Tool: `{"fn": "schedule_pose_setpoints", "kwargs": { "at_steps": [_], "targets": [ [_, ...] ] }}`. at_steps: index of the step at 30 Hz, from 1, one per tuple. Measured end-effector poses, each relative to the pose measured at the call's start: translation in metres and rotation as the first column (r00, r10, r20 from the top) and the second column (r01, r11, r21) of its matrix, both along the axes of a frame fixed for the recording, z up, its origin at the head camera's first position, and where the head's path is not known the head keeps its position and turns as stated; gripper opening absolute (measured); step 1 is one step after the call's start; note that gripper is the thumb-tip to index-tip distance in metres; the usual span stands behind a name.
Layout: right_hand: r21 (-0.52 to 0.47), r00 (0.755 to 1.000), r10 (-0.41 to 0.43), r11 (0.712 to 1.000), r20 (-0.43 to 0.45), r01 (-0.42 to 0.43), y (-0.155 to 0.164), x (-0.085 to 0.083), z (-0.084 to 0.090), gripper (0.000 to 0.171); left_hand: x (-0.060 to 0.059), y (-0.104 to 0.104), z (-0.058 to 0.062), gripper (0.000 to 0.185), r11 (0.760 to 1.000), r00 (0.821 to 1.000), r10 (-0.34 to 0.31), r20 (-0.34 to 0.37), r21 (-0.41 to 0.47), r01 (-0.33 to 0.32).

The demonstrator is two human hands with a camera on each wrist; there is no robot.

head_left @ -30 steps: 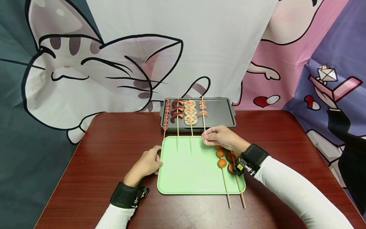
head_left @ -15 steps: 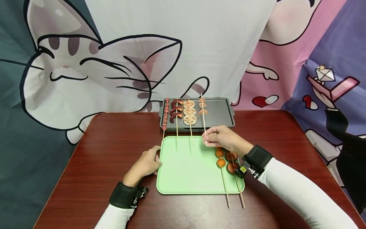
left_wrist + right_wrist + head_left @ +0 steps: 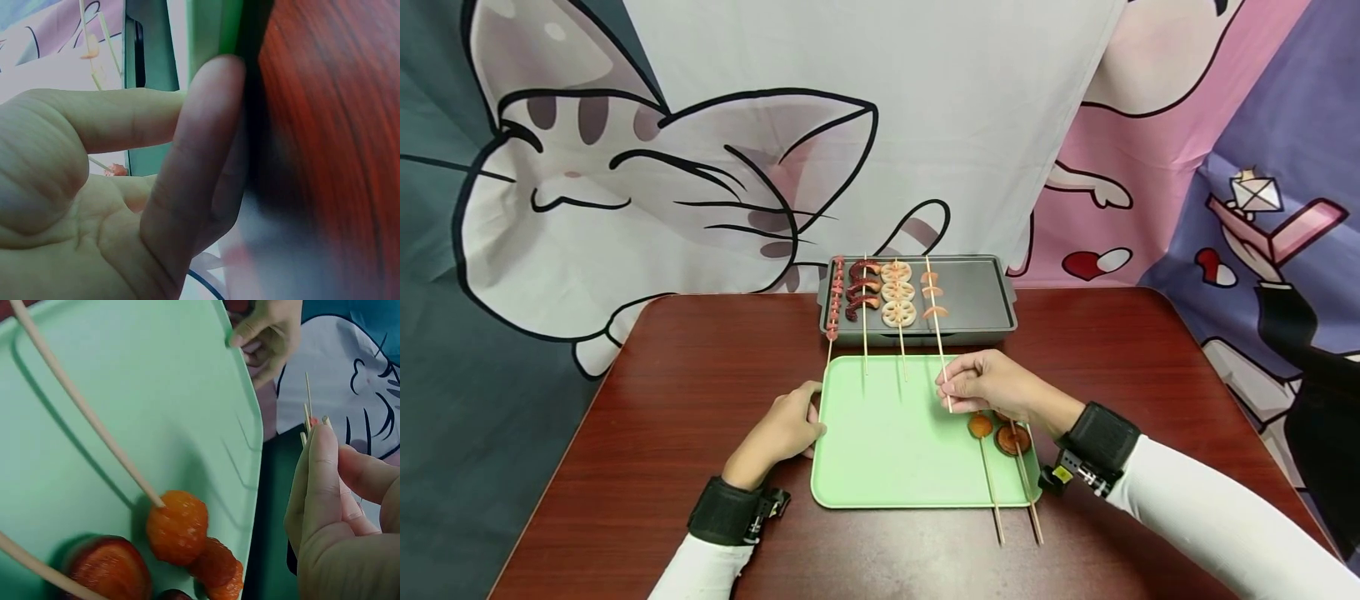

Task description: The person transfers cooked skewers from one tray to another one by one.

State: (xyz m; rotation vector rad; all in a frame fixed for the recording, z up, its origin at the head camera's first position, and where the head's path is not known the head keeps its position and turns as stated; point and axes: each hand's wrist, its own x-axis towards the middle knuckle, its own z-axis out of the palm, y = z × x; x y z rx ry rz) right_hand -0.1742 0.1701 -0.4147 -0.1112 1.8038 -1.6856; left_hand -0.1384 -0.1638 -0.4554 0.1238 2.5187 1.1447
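Note:
My right hand [image 3: 988, 383] pinches the stick end of a skewer [image 3: 937, 333] threaded with curved pale-orange pieces, which lie over the dark grill pan [image 3: 977, 292]. In the right wrist view the stick's end [image 3: 326, 420] pokes out between thumb and fingers. My left hand [image 3: 782, 425] grips the left rim of the light green tray [image 3: 887, 450]; in the left wrist view a finger [image 3: 206, 137] lies against the tray's edge [image 3: 209, 31]. On the tray's right side lie a skewer of orange balls [image 3: 980, 426] and one of brown round pieces [image 3: 1012, 439], partly hidden by my right hand.
Left of the held skewer, the pan bears skewers of pink pieces [image 3: 835, 296], dark red tentacle-like pieces [image 3: 863, 287] and lotus root slices [image 3: 898, 292], their sticks reaching toward the tray. Behind the brown table [image 3: 700, 350] hangs a printed cloth [image 3: 985, 108].
My right hand has drawn back toward me and slightly right with the skewer, whose pieces sit lower on the pan. The left hand keeps its place on the tray.

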Motion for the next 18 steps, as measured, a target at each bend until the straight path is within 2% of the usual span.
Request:
{"fn": "schedule_pose_setpoints", "kwargs": {
  "at_steps": [5, 13, 18],
  "targets": [
    [0.003, 1.0, 0.013, 1.0, 0.013, -0.013, 0.002, 0.01, -0.002, 0.021, 0.0, 0.0, 0.0, 0.061, 1.0, 1.0, -0.002, -0.005, -0.004, 0.002],
    [-0.025, 0.998, 0.048, 0.999, 0.032, -0.048, 0.006, 0.025, -0.006, 0.027, 0.0, 0.0, -0.002, 0.062, 1.0, 1.0, -0.003, -0.003, -0.01, 0.003],
    [-0.032, 0.998, 0.055, 0.998, 0.036, -0.054, 0.008, 0.037, -0.007, 0.023, -0.001, -0.001, -0.003, 0.063, 1.0, 1.0, -0.001, -0.001, -0.012, 0.001]
  ]
}}
